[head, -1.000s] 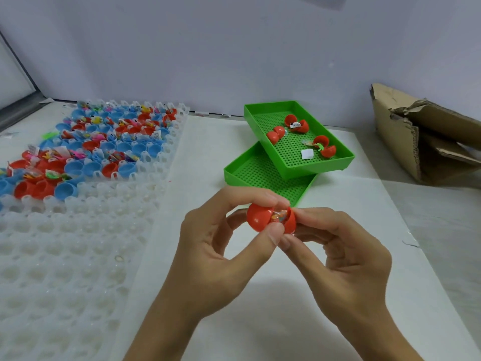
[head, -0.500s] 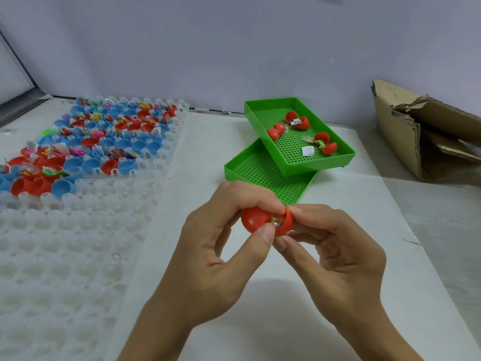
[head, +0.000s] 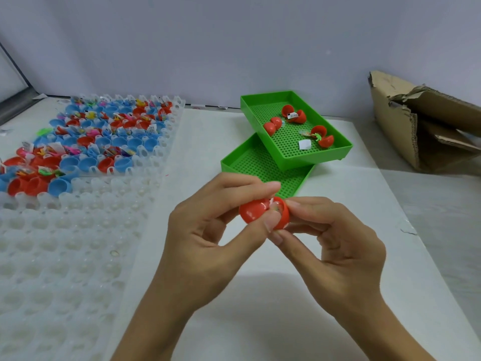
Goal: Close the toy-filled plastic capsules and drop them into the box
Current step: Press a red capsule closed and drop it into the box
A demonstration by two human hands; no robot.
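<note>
- Left hand (head: 208,238) & right hand (head: 335,246) meet over the white worktop (head: 260,295), front centre, both on one red plastic capsule (head: 263,211).
- Left fingers curled round the capsule's left half: thumb under, forefinger across the top.
- Right fingers pinch the right half, thumb at its lower edge.
- Capsule halves not fully shut; a gap between them shows a bit of the toy inside. Held above the worktop, just in front of the green trays.
- Two green perforated plastic trays (head: 263,165) behind the hands, the upper one lying askew across the lower. Upper holds three open red capsules (head: 294,114) + a small white slip.
- Left: translucent white moulded cell tray (head: 65,243) w/ many pockets; far rows filled w/ red & blue capsule halves (head: 104,136) and small toys, near rows bare.
- Right, far edge: torn brown cardboard box (head: 416,126), opening toward the worktop, well apart from the hands.
- Room: plain pale wall (head: 234,43) behind; worktop runs up to it. Grey surface at right beside the white sheet.
</note>
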